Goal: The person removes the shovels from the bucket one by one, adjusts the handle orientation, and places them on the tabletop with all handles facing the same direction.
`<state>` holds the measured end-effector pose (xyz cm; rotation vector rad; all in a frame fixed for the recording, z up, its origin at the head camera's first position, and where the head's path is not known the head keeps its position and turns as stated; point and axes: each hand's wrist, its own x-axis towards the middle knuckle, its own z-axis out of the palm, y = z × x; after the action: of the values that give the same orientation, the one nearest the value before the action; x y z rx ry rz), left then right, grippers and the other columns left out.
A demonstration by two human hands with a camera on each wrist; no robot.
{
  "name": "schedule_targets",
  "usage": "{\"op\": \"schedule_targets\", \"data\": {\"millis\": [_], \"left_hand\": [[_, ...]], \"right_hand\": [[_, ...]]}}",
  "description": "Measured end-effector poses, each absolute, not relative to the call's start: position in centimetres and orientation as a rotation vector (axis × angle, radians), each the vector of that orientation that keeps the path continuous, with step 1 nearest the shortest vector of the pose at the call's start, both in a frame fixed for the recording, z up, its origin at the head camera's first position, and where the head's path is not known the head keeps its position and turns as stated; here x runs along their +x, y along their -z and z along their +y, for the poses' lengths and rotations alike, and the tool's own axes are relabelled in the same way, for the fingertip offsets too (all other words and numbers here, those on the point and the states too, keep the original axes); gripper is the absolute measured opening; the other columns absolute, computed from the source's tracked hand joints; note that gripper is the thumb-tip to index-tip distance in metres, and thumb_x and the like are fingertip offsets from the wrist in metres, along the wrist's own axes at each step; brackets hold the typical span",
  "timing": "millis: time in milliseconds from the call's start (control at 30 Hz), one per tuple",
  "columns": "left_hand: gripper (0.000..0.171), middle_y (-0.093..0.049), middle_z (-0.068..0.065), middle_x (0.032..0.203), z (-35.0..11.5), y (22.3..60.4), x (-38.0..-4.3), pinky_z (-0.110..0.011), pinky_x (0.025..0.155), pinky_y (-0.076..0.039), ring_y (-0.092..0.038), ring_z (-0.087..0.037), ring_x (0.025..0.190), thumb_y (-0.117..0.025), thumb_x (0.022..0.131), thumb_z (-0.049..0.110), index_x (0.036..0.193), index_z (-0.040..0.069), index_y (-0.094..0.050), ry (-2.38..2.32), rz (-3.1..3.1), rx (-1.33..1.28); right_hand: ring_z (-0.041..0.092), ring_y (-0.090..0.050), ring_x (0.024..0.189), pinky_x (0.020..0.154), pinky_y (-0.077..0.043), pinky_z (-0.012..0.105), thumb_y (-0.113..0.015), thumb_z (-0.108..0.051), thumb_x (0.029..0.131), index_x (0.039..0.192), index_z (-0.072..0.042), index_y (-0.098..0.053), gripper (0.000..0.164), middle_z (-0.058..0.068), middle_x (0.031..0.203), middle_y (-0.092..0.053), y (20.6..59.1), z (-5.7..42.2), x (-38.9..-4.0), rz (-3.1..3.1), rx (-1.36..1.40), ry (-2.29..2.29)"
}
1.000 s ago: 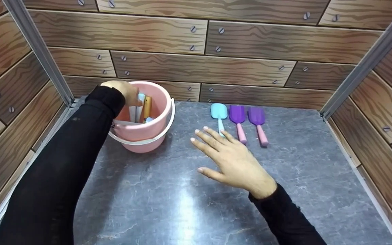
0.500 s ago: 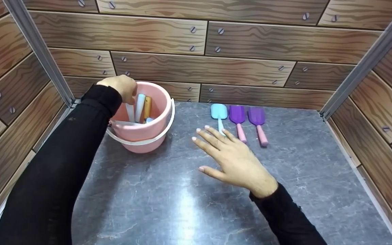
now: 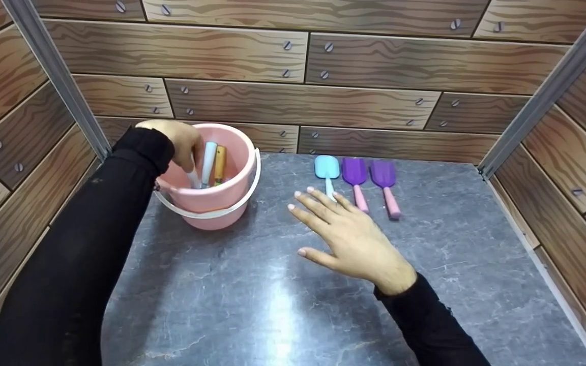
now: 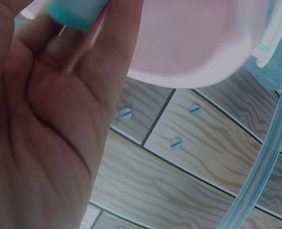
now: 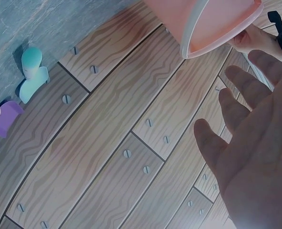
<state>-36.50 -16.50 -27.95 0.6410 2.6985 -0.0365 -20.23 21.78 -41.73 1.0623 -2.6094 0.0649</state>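
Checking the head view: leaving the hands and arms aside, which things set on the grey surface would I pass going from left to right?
Pink bucket → light blue scoop → first purple scoop → second purple scoop.

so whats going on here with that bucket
A person has their left hand in a pink bucket, gripping a teal-tipped handle. A pale blue handle and a yellow handle also stick up inside. The right hand, fingers spread, holds nothing. Near it a light blue scoop, a middle purple scoop and a right-hand purple scoop lie in a row on the grey surface.
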Motion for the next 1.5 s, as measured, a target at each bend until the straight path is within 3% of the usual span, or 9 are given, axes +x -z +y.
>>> {"op": "schedule_targets", "data": {"millis": [100,200,467,667,867,1033,1267,1500], "left_hand": [[0.02,-0.057,0.011,0.077,-16.5,27.9,-36.2,-0.03,0.066,-0.043,-0.054,-0.016,0.081,-0.088,0.085,0.008,0.104,0.014,-0.091,0.024,2.689,0.655],[0.02,-0.061,0.01,0.078,-16.5,27.6,-36.0,-0.031,0.067,-0.044,-0.057,-0.017,0.083,-0.09,0.086,0.01,0.105,0.014,-0.092,0.028,2.703,0.673],[0.018,-0.081,-0.004,0.098,-16.4,26.7,-35.6,-0.036,0.073,-0.051,-0.065,-0.023,0.093,-0.092,0.087,0.012,0.105,0.013,-0.093,0.042,2.765,0.723],[0.022,-0.088,-0.013,0.114,-16.5,26.1,-35.4,-0.048,0.083,-0.063,-0.071,-0.026,0.095,-0.091,0.088,0.009,0.11,0.011,-0.093,0.046,2.787,0.758],[0.027,-0.087,-0.016,0.124,-16.8,24.7,-35.1,-0.056,0.091,-0.067,-0.075,-0.03,0.103,-0.09,0.089,0.01,0.116,0.011,-0.092,0.002,2.818,0.755],[0.028,-0.084,-0.019,0.134,-17.0,23.7,-35.0,-0.056,0.09,-0.068,-0.078,-0.033,0.108,-0.09,0.092,0.013,0.12,0.011,-0.091,-0.021,2.831,0.727],[0.028,-0.083,-0.02,0.139,-17.3,22.6,-34.5,-0.059,0.094,-0.066,-0.075,-0.033,0.11,-0.087,0.099,0.015,0.126,0.01,-0.09,-0.032,2.867,0.719],[0.024,-0.078,-0.019,0.145,-17.7,22.0,-33.8,-0.058,0.096,-0.066,-0.072,-0.032,0.115,-0.085,0.101,0.015,0.123,0.011,-0.091,-0.087,2.946,0.705]], "right_hand": [[0.031,-0.039,0.18,0.143,-0.044,0.065,-0.06,-0.068,0.116,0.184,-0.026,-0.042,0.081,0.002,0.192,-0.043,41.7,21.8,-20.2,-2.623,1.057,-0.054],[0.031,-0.039,0.18,0.143,-0.042,0.064,-0.059,-0.068,0.117,0.184,-0.026,-0.042,0.081,0.002,0.192,-0.042,41.6,21.8,-20.3,-2.628,1.058,-0.054],[0.033,-0.04,0.18,0.145,-0.039,0.065,-0.069,-0.063,0.113,0.183,-0.024,-0.044,0.083,0.005,0.191,-0.043,41.5,21.9,-20.2,-2.616,1.042,-0.089],[0.033,-0.039,0.18,0.146,-0.038,0.064,-0.068,-0.062,0.114,0.183,-0.024,-0.044,0.082,0.006,0.191,-0.044,41.4,22.0,-20.2,-2.621,1.038,-0.086],[0.034,-0.041,0.179,0.146,-0.037,0.063,-0.067,-0.063,0.114,0.184,-0.025,-0.042,0.083,0.006,0.19,-0.044,41.3,22.2,-20.3,-2.607,1.034,-0.075],[0.036,-0.044,0.177,0.145,-0.039,0.064,-0.071,-0.061,0.112,0.182,-0.024,-0.045,0.084,0.007,0.189,-0.047,41.4,22.3,-20.4,-2.597,1.035,-0.091],[0.033,-0.043,0.178,0.145,-0.04,0.063,-0.063,-0.067,0.115,0.182,-0.024,-0.045,0.082,0.007,0.188,-0.048,41.3,22.5,-20.4,-2.587,1.032,-0.077],[0.034,-0.044,0.177,0.145,-0.04,0.063,-0.072,-0.062,0.112,0.182,-0.022,-0.046,0.084,0.007,0.188,-0.048,41.3,22.6,-20.5,-2.577,1.029,-0.098]]}}
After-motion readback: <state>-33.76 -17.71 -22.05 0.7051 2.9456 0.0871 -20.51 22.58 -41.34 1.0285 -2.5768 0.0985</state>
